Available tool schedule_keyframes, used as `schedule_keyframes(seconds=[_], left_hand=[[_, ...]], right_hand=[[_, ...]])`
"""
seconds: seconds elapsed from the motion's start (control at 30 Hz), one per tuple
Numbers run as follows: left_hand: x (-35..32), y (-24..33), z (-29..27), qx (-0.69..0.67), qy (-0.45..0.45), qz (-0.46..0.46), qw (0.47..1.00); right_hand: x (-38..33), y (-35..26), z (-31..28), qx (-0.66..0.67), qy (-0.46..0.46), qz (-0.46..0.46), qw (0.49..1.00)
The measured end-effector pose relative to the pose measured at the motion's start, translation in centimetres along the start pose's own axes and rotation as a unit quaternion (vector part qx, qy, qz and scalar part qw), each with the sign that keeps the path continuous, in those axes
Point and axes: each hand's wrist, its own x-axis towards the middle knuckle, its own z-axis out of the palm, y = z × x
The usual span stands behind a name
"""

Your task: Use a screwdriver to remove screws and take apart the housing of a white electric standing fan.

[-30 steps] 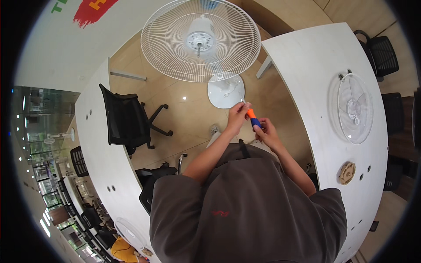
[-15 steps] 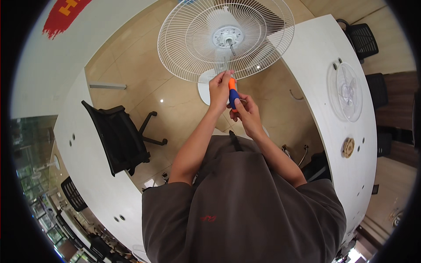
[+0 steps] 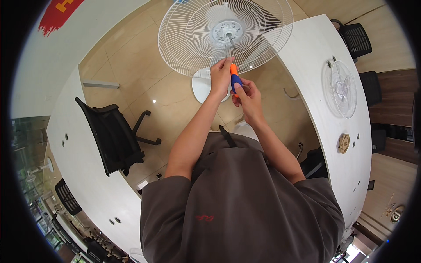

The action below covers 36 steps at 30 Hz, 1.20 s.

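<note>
Orange and blue: the plastic handle of a screwdriver [image 3: 235,80] is held upright between both hands, just in front of the fan's wire guard.
Left hand: the left hand [image 3: 220,77] is closed round the upper, orange part of the handle, fingers wrapped and touching the lower wires of the guard.
Right hand: the right hand [image 3: 247,95] is curled against the lower, blue part of the handle, steadying it from the right side.
Fan: a white pedestal fan [image 3: 226,35] stands on the floor at the far side, its round base [image 3: 201,87] partly hidden behind the hands; no blades can be made out over the pale hub [image 3: 227,30].
Step in hand: the work is judged to be a screw or fastening at the guard or hub, with the tool being brought to it; the tip itself is hidden.
Next move: a steady seating of the tip and a straight turn would be called for, the thin wires giving little room.
Materials: the guard is fine white wire in rings and spokes; the floor [image 3: 131,65] is glossy tan tile; the curved desk [image 3: 315,87] on the right is matt white.
On the desk: a clear round blade set [image 3: 342,89] and a small tan ring-shaped part [image 3: 344,143] lie apart.
Left side: a black mesh chair [image 3: 116,138] stands beside another white desk [image 3: 79,175].
</note>
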Motion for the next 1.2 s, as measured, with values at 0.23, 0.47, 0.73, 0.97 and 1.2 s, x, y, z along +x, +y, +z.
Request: schedule_keyframes(seconds=[0.23, 0.47, 0.73, 0.97, 1.2], left_hand=[[-0.3, -0.7, 2.3, 0.014, -0.038, -0.019, 0.999], [0.3, -0.1, 4.2, 0.015, -0.025, 0.012, 1.0], [1.6, 0.7, 5.2, 0.089, -0.015, 0.042, 0.995], [1.6, 1.1, 5.4, 0.084, 0.041, 0.054, 0.994], [2.0, 0.9, 5.1, 0.086, 0.052, 0.06, 0.993]], right_hand=[[0.5, 0.0, -2.2, 0.001, 0.013, -0.015, 1.0], [2.5, -1.0, -3.8, 0.02, 0.003, -0.048, 0.999], [4.6, -1.8, -3.8, 0.079, -0.016, -0.035, 0.996], [5.2, -1.5, -3.5, 0.099, -0.04, -0.024, 0.994], [5.6, -0.7, -3.1, 0.14, -0.045, -0.034, 0.989]])
